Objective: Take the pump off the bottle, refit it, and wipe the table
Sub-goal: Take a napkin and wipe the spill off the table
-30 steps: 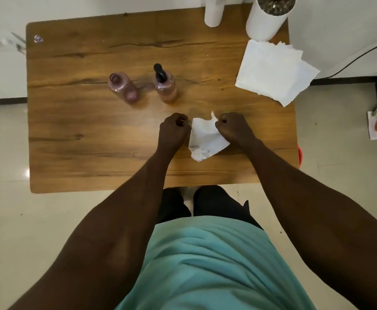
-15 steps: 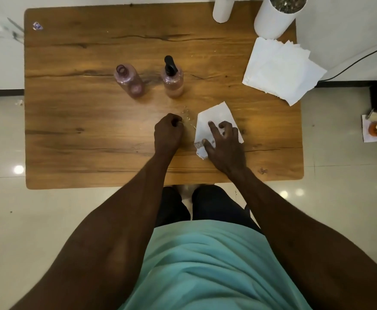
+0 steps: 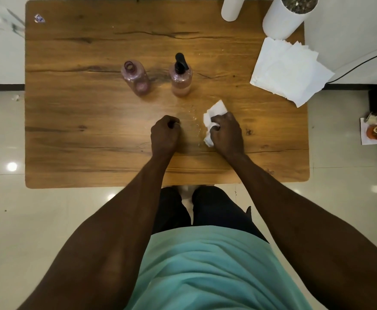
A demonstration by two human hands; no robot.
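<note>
Wiping is my step now: right hand (image 3: pixel 226 132) grips a crumpled tissue (image 3: pixel 213 117) on the wooden table (image 3: pixel 82 135), left hand (image 3: pixel 165 135) fisted, empty. Next, sweep across the droplets (image 3: pixel 194 121) between my hands.

Two bottles (image 3: pixel 135 78) (image 3: pixel 180 79), one pump (image 3: pixel 180 61), one tissue (image 3: pixel 212 118), one napkin stack (image 3: pixel 290 70), two white cylinders (image 3: pixel 231 7) (image 3: pixel 283 19), two hands (image 3: pixel 165 135) (image 3: pixel 226 130).

A wooden surface (image 3: pixel 75 135) carries two pinkish bottles mid-far: an open one (image 3: pixel 136 78) left, a pump-topped one (image 3: pixel 180 79) right. White napkins (image 3: pixel 290 72) lie far right, two white cylinders (image 3: pixel 283 19) beyond, crumpled tissue (image 3: pixel 214 111) near centre.
</note>
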